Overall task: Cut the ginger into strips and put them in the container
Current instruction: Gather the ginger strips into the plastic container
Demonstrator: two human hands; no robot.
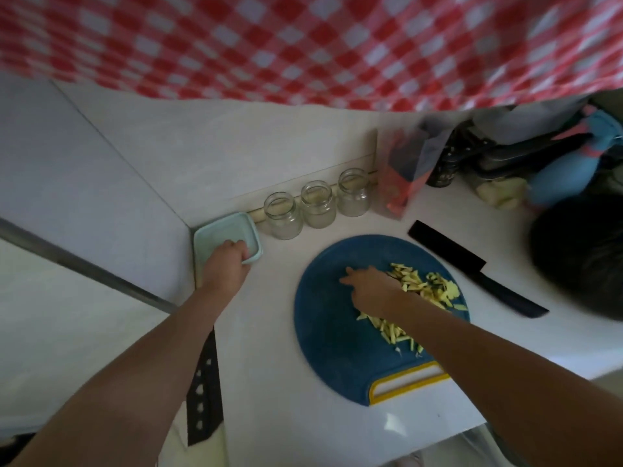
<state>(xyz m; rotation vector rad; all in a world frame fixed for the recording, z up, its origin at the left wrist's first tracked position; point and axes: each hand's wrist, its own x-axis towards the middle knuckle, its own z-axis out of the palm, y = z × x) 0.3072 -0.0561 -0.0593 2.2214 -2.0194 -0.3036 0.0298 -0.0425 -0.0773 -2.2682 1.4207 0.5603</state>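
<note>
At the far left a knife with holes in its blade (204, 396) is lying on the white counter (276, 416), partly hidden under the left forearm. The left hand (226, 264) is reaching forward to the pale green container (224, 230), which is sitting in the corner by the wall. Its fingers are curling over the container's near rim and gripping it. Just right of the container, three glass jars (317, 203) are standing in a row along the wall. In the middle, a round blue cutting board (323, 338) with a yellow-edged handle is lying on the counter, well apart from the container. The ginger strips (423, 284) are lying on this board in a loose pile, and none are showing in the container. The right hand (371, 291) is resting palm down on the pile with its thumb sticking out to the left. Its other fingers are blurring into the strips, so whether they are closing on any cannot be told. Just beyond the board's right edge a black knife (478, 269) is lying flat on the counter, touched by neither hand. Behind it a plastic bag (403, 183) is standing near the wall. A red and white checked cloth (303, 45) is hanging across the top.
</note>
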